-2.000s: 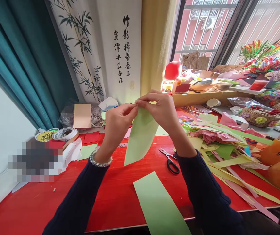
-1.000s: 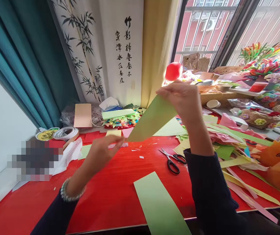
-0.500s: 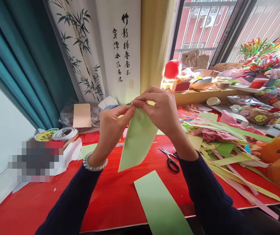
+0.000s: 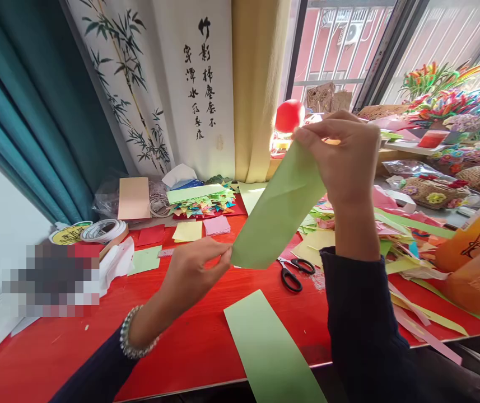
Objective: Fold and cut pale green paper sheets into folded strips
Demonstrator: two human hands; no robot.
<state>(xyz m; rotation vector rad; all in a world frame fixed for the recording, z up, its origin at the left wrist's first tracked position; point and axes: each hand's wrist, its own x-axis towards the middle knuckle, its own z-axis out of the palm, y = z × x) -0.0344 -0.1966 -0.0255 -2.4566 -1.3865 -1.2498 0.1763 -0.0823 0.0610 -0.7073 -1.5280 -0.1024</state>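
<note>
A strip of light green paper (image 4: 284, 207) hangs slanted in the air between my two hands. My right hand (image 4: 344, 159), raised high, pinches its upper end. Lower down, my left hand (image 4: 195, 268) is closed with thumb and fingertips on the strip's bottom left corner. A beaded bracelet (image 4: 133, 336) circles my left wrist. Below lies a second green paper strip (image 4: 271, 347), reaching over the table's front edge. Scissors with black handles (image 4: 292, 277) rest on the table just under the held paper.
On the red table (image 4: 172, 347), many paper strips and scraps (image 4: 408, 263) lie heaped at the right, beside orange drink cups (image 4: 475, 252). Small folded pieces (image 4: 206, 201) are piled at the back, near yellow paper squares (image 4: 187, 230). A tape roll (image 4: 104, 230) lies left.
My hands have drawn apart: the right went up and right, the left down. The green paper strip, earlier pinched at its top by both, now stretches diagonally between them.
</note>
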